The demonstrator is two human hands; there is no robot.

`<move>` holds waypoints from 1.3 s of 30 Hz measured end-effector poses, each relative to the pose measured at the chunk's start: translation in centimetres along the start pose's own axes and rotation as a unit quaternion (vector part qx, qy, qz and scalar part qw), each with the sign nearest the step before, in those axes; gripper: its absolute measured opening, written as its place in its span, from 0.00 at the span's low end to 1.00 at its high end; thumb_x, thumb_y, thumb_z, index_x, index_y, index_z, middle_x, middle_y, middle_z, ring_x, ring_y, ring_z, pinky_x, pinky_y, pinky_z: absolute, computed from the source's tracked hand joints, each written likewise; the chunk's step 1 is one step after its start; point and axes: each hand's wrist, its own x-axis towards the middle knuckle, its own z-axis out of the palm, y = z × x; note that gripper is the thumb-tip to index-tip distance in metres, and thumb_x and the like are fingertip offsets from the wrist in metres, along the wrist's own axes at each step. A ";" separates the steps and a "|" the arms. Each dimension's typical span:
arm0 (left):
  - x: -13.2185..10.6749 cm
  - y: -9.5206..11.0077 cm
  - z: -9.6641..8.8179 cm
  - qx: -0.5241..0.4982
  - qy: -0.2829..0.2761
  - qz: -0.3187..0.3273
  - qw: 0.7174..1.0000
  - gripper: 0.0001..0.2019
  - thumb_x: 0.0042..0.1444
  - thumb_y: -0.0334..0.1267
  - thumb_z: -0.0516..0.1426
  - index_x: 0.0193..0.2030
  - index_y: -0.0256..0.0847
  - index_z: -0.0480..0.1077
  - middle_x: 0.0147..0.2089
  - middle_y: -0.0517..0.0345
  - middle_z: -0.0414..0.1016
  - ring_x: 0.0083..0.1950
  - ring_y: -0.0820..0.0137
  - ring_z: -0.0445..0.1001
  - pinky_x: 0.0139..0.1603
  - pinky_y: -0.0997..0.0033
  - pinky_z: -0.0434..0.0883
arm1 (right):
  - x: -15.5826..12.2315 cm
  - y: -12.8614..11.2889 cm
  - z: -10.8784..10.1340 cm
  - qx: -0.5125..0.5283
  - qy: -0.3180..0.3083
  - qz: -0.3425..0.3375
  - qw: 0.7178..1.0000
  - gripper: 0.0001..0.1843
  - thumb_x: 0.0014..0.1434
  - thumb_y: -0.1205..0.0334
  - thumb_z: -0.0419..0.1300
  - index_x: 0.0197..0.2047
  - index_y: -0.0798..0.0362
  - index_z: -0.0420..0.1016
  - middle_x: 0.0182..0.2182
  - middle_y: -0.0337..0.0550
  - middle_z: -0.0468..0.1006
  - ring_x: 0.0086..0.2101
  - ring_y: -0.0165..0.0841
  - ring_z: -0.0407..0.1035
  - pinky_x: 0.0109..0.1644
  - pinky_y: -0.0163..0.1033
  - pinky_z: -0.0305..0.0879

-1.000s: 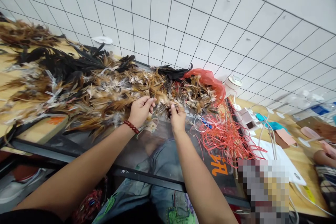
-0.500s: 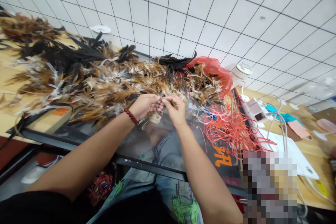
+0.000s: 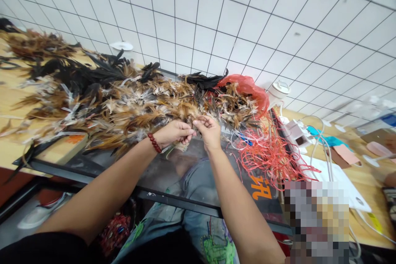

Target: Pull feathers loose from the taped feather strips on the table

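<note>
My left hand (image 3: 177, 133), with a dark red bead bracelet (image 3: 154, 142) at its wrist, is closed in a pinch. Facing it, my right hand (image 3: 209, 133) also has its thumb and fingertips pressed together. What either hand holds is too small and blurred to make out. Just beyond both hands spreads a heap of brown and white feathers (image 3: 136, 111), some in bundles bound with pale ties. Long black feathers (image 3: 74, 73) lie at its back left. Below the fingers is the dark glossy tabletop (image 3: 148, 169).
Right of my hands lies a tangle of red strings (image 3: 262, 152), with blue-handled scissors or a similar tool (image 3: 246, 139) at its edge. A red plastic bag (image 3: 247, 86) and a white lidded container (image 3: 278, 90) stand behind. A white tiled wall (image 3: 192, 16) closes off the back.
My hands have drawn slightly apart at the fingertips, and the left fingers have curled from a looser, more spread pose into a pinch. The camera view has tilted a little.
</note>
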 end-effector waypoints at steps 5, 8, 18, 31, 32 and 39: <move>-0.1 0.4 0.3 -0.187 0.062 0.090 0.976 0.09 0.48 0.38 0.66 0.32 0.33 0.76 0.34 0.50 0.77 0.37 0.70 0.76 0.42 0.70 0.73 | -0.1 -0.2 -0.2 -0.017 0.002 -0.026 1.000 0.20 0.44 0.55 0.68 0.38 0.53 0.69 0.27 0.34 0.72 0.26 0.24 0.63 0.32 0.32 0.63; 0.1 0.4 -0.1 -0.240 0.072 0.097 0.963 0.07 0.49 0.35 0.65 0.33 0.33 0.76 0.35 0.51 0.76 0.37 0.71 0.75 0.41 0.71 0.73 | -0.7 -0.2 0.1 -0.097 -0.032 -0.057 0.993 0.23 0.39 0.58 0.71 0.36 0.52 0.66 0.28 0.31 0.67 0.25 0.23 0.58 0.30 0.31 0.59; 0.1 0.5 0.2 -0.257 0.095 0.074 0.959 0.06 0.50 0.34 0.65 0.31 0.34 0.74 0.31 0.56 0.73 0.32 0.74 0.73 0.39 0.71 0.73 | -0.8 0.3 0.2 -0.160 -0.024 -0.086 0.983 0.18 0.45 0.59 0.68 0.36 0.52 0.65 0.26 0.30 0.62 0.24 0.23 0.54 0.29 0.31 0.55; -0.5 2.2 -1.0 -0.353 0.166 0.194 0.900 0.04 0.55 0.35 0.61 0.33 0.40 0.69 0.28 0.64 0.68 0.29 0.79 0.67 0.35 0.77 0.70 | 0.3 0.6 1.9 -0.442 -0.001 -0.082 0.893 0.10 0.49 0.53 0.66 0.29 0.50 0.73 0.22 0.35 0.69 0.29 0.31 0.61 0.41 0.38 0.57; -0.5 2.1 -0.8 -0.350 0.168 0.188 0.902 0.05 0.55 0.35 0.62 0.33 0.40 0.69 0.28 0.64 0.67 0.29 0.78 0.67 0.35 0.77 0.70 | 0.7 0.6 2.2 -0.445 0.002 -0.076 0.892 0.11 0.47 0.53 0.67 0.26 0.50 0.73 0.20 0.34 0.67 0.28 0.31 0.60 0.39 0.38 0.57; 0.0 1.3 -0.1 -0.296 0.202 0.199 0.912 0.08 0.49 0.35 0.66 0.32 0.35 0.73 0.28 0.61 0.70 0.29 0.79 0.69 0.33 0.78 0.69 | 1.8 1.3 1.1 -0.245 0.016 -0.065 0.967 0.15 0.55 0.51 0.57 0.23 0.52 0.66 0.19 0.31 0.62 0.24 0.26 0.54 0.31 0.32 0.54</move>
